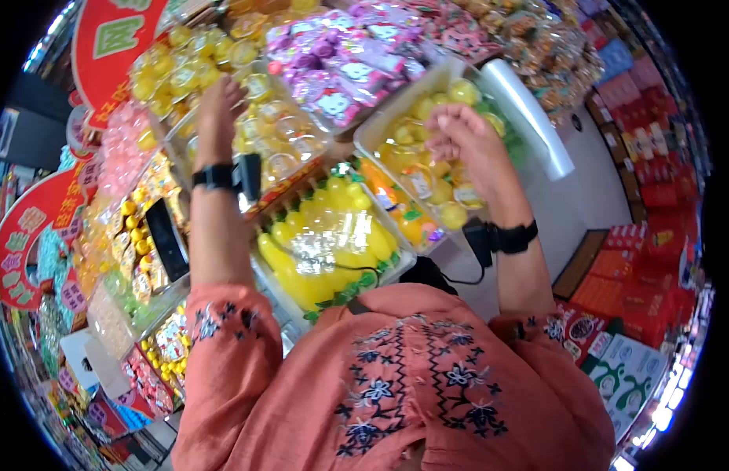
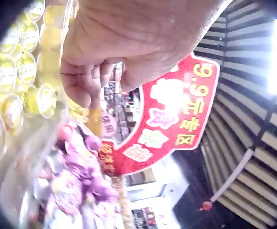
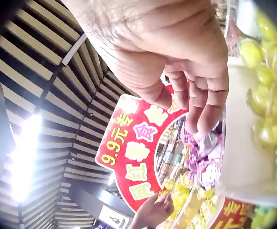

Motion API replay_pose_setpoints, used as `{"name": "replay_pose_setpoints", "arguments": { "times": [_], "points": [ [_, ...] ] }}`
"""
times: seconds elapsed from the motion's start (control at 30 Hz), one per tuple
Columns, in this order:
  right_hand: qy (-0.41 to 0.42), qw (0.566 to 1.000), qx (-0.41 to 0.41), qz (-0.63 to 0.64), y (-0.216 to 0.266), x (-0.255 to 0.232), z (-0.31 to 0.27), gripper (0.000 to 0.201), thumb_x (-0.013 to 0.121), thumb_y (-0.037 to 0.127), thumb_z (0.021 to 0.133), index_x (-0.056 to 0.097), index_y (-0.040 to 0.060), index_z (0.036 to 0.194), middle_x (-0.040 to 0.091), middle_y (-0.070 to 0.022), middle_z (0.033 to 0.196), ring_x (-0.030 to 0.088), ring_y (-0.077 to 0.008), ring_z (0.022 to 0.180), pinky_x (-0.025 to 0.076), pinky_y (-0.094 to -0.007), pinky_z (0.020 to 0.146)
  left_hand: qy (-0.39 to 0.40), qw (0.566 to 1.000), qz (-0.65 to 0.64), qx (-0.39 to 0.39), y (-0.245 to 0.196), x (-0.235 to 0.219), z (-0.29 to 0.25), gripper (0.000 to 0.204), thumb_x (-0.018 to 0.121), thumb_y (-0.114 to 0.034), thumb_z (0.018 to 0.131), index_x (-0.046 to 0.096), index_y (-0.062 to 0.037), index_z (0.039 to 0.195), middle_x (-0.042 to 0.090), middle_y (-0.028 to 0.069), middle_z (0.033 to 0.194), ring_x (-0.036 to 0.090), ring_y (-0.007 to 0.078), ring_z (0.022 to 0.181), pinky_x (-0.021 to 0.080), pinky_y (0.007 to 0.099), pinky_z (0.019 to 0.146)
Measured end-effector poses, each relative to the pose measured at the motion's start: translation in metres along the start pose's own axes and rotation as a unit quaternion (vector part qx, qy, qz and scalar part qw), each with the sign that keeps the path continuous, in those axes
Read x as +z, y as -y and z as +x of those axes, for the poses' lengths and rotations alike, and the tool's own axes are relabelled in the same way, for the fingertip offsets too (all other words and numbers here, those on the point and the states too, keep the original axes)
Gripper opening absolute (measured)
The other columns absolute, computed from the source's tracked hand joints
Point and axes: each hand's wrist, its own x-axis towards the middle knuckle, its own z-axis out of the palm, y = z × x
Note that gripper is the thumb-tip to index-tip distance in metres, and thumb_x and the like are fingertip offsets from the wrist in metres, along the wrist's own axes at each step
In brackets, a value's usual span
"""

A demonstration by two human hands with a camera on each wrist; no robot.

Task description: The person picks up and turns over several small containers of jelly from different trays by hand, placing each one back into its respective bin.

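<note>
My left hand [image 1: 221, 108] hovers at the edge of a clear bin of yellow jelly cups [image 1: 278, 141]. Its fingers bend loosely in the left wrist view, with nothing seen in them. Over a second clear bin [image 1: 367, 149], holding round yellow packs [image 1: 411, 161], hangs my right hand [image 1: 476, 141]. The right fingers are relaxed and slightly bent, and the right wrist view shows them holding nothing, beside the bin's wall. Purple packets [image 1: 356, 71] with a cat face fill the bin between and beyond the hands.
Closest to my body is a tray of yellow fruit-shaped packs [image 1: 325, 235], with a black cable across it. A dark phone-like slab [image 1: 168, 239] stands left of my forearm. Red signs [image 1: 113, 55] rise at the left; a rolled plastic sheet [image 1: 529, 118] lies along the right bin.
</note>
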Motion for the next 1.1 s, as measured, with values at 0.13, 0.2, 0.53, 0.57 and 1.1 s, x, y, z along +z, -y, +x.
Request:
{"name": "replay_pose_setpoints", "arguments": {
  "times": [0.13,0.2,0.53,0.57,1.1],
  "points": [
    [-0.078,0.992,-0.078,-0.065,0.028,-0.040,0.013,0.029,0.056,0.019,0.097,0.055,0.0017,0.119,0.061,-0.0067,0.106,0.065,-0.0148,0.087,0.055,-0.0264,0.070,0.054,0.998,-0.002,0.027,-0.026,0.064,-0.122,0.027,0.058,-0.028,0.095,0.059,-0.0040,0.108,0.056,0.0004,0.074,0.060,0.0137,0.070,0.048,0.0261,0.062],
    [-0.108,0.986,-0.089,-0.094,0.028,-0.061,0.031,0.031,0.058,0.020,0.096,0.055,0.0012,0.121,0.061,-0.0064,0.106,0.065,-0.0160,0.087,0.055,-0.0269,0.070,0.080,0.997,0.009,0.004,-0.012,0.075,-0.163,0.032,0.060,-0.026,0.095,0.057,-0.0015,0.115,0.059,0.0019,0.079,0.061,0.0135,0.071,0.048,0.0254,0.061],
    [-0.180,0.942,0.050,-0.281,-0.028,-0.100,0.113,0.042,0.061,0.024,0.089,0.053,-0.0004,0.122,0.062,-0.0099,0.109,0.067,-0.0209,0.083,0.057,-0.0318,0.062,0.093,0.989,0.035,-0.111,0.029,0.069,-0.246,0.029,0.058,-0.024,0.096,0.057,-0.0056,0.118,0.064,0.0039,0.098,0.062,0.0120,0.080,0.049,0.0248,0.068],
    [-0.198,0.926,0.044,-0.318,-0.030,-0.097,0.118,0.044,0.061,0.024,0.088,0.053,-0.0009,0.123,0.062,-0.0108,0.111,0.067,-0.0212,0.083,0.057,-0.0319,0.062,0.090,0.990,0.028,-0.107,0.026,0.067,-0.247,0.029,0.058,-0.025,0.096,0.057,-0.0058,0.118,0.064,0.0038,0.097,0.062,0.0119,0.080,0.049,0.0247,0.068],
    [-0.205,0.756,-0.028,-0.621,-0.046,-0.087,0.118,0.050,0.065,0.030,0.080,0.055,0.0094,0.124,0.055,-0.0284,0.120,0.053,-0.0443,0.113,0.046,-0.0496,0.095,0.068,0.992,0.017,-0.109,0.029,0.058,-0.252,0.028,0.060,-0.032,0.095,0.060,-0.0070,0.109,0.063,0.0021,0.092,0.062,0.0106,0.078,0.049,0.0248,0.067]
  ]
}}
